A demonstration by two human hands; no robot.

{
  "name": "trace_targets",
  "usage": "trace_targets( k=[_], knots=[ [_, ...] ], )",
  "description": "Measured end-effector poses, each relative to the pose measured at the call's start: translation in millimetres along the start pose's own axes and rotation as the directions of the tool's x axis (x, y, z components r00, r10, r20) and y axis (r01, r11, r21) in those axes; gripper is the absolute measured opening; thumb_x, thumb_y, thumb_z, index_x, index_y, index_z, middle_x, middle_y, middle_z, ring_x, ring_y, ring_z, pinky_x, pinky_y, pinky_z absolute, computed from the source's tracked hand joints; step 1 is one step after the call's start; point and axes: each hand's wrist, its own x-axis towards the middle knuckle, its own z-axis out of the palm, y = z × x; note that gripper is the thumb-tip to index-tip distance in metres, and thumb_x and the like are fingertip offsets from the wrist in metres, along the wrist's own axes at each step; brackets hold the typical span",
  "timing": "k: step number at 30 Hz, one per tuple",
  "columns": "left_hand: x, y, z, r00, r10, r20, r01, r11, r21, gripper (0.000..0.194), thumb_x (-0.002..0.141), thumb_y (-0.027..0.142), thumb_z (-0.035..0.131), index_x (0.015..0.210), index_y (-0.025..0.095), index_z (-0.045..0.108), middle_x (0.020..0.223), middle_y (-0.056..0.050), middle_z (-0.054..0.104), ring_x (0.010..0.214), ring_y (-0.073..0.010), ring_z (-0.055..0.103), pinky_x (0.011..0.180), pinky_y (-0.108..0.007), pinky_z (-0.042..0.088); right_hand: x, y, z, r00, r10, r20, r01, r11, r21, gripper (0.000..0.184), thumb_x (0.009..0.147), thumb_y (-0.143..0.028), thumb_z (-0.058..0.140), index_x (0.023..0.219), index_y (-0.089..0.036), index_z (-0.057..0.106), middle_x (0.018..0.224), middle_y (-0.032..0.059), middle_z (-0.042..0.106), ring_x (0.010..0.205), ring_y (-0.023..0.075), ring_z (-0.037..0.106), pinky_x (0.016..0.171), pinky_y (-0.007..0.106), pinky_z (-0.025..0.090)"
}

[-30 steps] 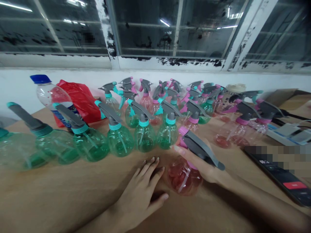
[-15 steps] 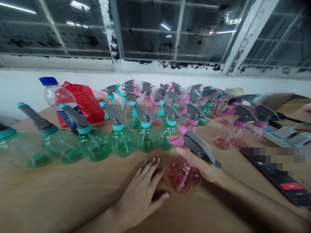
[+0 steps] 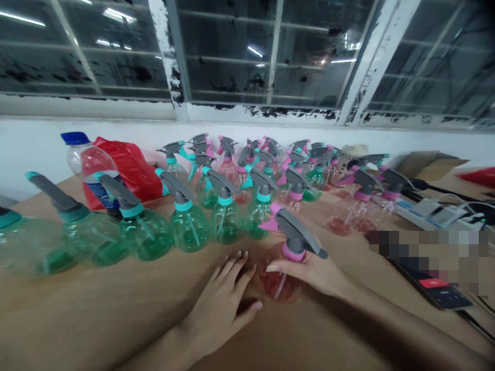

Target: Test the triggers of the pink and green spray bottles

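Observation:
My right hand (image 3: 309, 270) is wrapped round the body of a pink spray bottle (image 3: 281, 283), just below its pink collar. The bottle stands upright on the wooden table and has a grey and pink trigger head. Its far fingers are hidden behind the bottle. To the left, my left hand (image 3: 222, 304) lies flat on the table, fingers stretched out and holding nothing. Beyond my hands runs a row of green spray bottles with turquoise collars, among them a green spray bottle (image 3: 189, 229) and another green spray bottle (image 3: 226, 224).
More pink and green spray bottles crowd along the wall. A clear bottle with a blue cap (image 3: 91, 165) and a red plastic bag (image 3: 135, 172) stand at the back left. On the right are a phone (image 3: 444, 291), a power strip (image 3: 421, 214) with cables, and cardboard (image 3: 429, 165).
My right hand has shifted from the trigger head down to the bottle's body. My left hand stays flat on the table. The view has turned slightly right.

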Motion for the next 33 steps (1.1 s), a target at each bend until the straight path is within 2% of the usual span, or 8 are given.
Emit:
trace_targets(
  k=[3,5,12,17,20,22,27,33],
  knots=[
    [1.4,-2.3,1.9,1.0,0.01,-0.018,-0.009,1.0,0.024,0.053,0.092,0.045,0.051,0.134,0.013,0.044,0.143,-0.016,0.04,0.129,-0.0326,0.038,0.1,-0.051,0.037,-12.2,4.0,-1.0,1.0,0.019,-0.019,-0.019,1.0,-0.013,0.03,0.072,-0.044,0.072,0.092,-0.024,0.065,0.091,0.0028,0.071,0.091,0.0248,0.065,0.083,0.042,0.051],
    [3.1,-2.6,2.0,0.999,0.021,-0.025,-0.021,0.999,0.036,0.053,0.093,0.045,0.051,0.134,0.013,0.044,0.142,-0.017,0.041,0.128,-0.0327,0.039,0.1,-0.052,0.037,-19.8,6.6,-3.5,0.999,0.015,-0.04,-0.016,1.0,-0.007,0.04,0.072,-0.044,0.072,0.104,-0.022,0.061,0.103,0.0049,0.07,0.097,0.0246,0.064,0.087,0.042,0.05],
    [15.3,13.8,2.0,0.994,0.073,-0.079,-0.073,0.997,0.006,0.042,0.094,0.036,0.051,0.131,0.017,0.047,0.139,-0.013,0.045,0.126,-0.0302,0.043,0.1,-0.049,0.039,-37.0,16.6,-40.4,0.992,0.007,-0.126,-0.032,0.98,-0.196,0.043,0.074,-0.048,0.069,0.105,-0.021,0.06,0.104,0.009,0.068,0.099,0.0288,0.062,0.086,0.047,0.049],
    [34.3,35.0,6.9,0.989,0.126,-0.074,-0.13,0.99,-0.049,0.038,0.092,0.032,0.053,0.128,0.02,0.05,0.137,-0.01,0.047,0.124,-0.0302,0.045,0.1,-0.049,0.04,-41.2,47.8,-81.3,0.965,0.025,-0.261,-0.116,0.933,-0.34,0.046,0.071,-0.054,0.068,0.1,-0.02,0.064,0.107,0.0122,0.066,0.101,0.0327,0.06,0.087,0.052,0.046],
    [48.2,45.4,11.2,0.985,0.157,-0.077,-0.163,0.983,-0.083,0.036,0.091,0.029,0.053,0.126,0.02,0.051,0.137,-0.009,0.047,0.124,-0.0301,0.044,0.099,-0.049,0.04,-33.9,69.0,-95.3,0.923,0.052,-0.382,-0.187,0.928,-0.323,0.046,0.067,-0.056,0.07,0.092,-0.017,0.064,0.09,0.0113,0.069,0.081,0.0299,0.064,0.074,0.047,0.05],
    [57.2,50.8,13.5,0.983,0.168,-0.078,-0.175,0.979,-0.106,0.036,0.09,0.026,0.053,0.125,0.02,0.051,0.137,-0.009,0.047,0.125,-0.0299,0.044,0.099,-0.05,0.04,-24.5,78.0,-98.2,0.914,0.055,-0.403,-0.194,0.93,-0.313,0.048,0.069,-0.057,0.069,0.095,-0.016,0.062,0.089,0.0115,0.069,0.079,0.0286,0.065,0.071,0.044,0.051],
    [73.3,57.4,13.2,0.978,0.2,-0.052,-0.206,0.966,-0.157,0.039,0.086,0.022,0.058,0.124,0.02,0.051,0.137,-0.01,0.046,0.125,-0.0305,0.043,0.099,-0.05,0.041,3.2,85.1,-92.6,0.905,0.032,-0.425,-0.179,0.934,-0.31,0.047,0.074,-0.052,0.066,0.102,-0.016,0.059,0.099,0.014,0.067,0.091,0.0308,0.063,0.079,0.046,0.048],
    [79.0,50.1,9.8,0.983,0.181,-0.016,-0.181,0.963,-0.198,0.042,0.083,0.019,0.059,0.125,0.022,0.05,0.138,-0.008,0.045,0.125,-0.0294,0.043,0.098,-0.049,0.042,27.5,98.1,-88.1,0.896,0.018,-0.444,-0.182,0.926,-0.33,0.053,0.076,-0.049,0.064,0.109,-0.01,0.055,0.103,0.021,0.065,0.096,0.0358,0.061,0.081,0.049,0.047]
  ],
)
